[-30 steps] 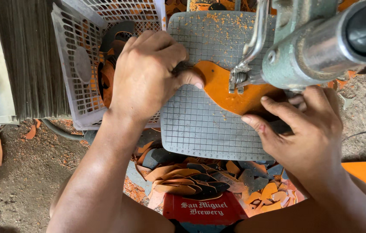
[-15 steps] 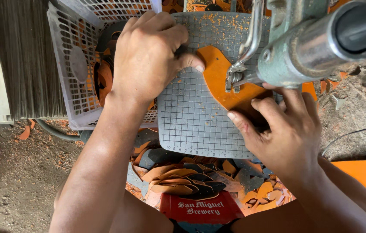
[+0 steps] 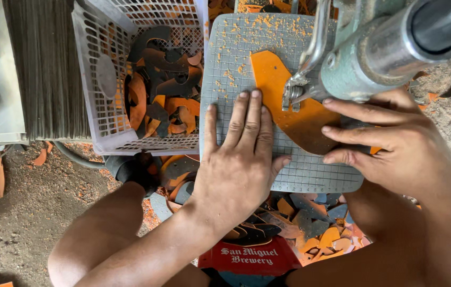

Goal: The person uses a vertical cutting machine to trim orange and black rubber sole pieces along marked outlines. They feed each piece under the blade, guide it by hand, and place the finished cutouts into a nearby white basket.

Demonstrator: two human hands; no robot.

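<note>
A: Which step is in hand here?

B: Feeding. My left hand (image 3: 238,159) lies flat, fingers spread, its grip wide open and closed on nothing; it presses down on the grey gridded cutting mat (image 3: 236,64), fingertips touching the near edge of the flat orange sole-shaped sheet (image 3: 289,101). My right hand (image 3: 390,143) also rests open, three fingers extended onto the sheet's right side, pinning it rather than clasping it.

A: Where does the sheet sit?

B: On the mat, directly under the head of the grey-green metal machine (image 3: 363,58), whose small foot (image 3: 292,95) touches its upper middle.

A: What does the next move call for?

B: In my judgement, a slow, even slide of the sheet with both hands, fingers kept well off the foot.

A: How does the sheet look?

B: Thin, matte, bright orange, with a curved outline; orange crumbs scatter over the mat. Cut orange and grey pieces fill the white plastic mesh basket (image 3: 92,127) on the left.
</note>
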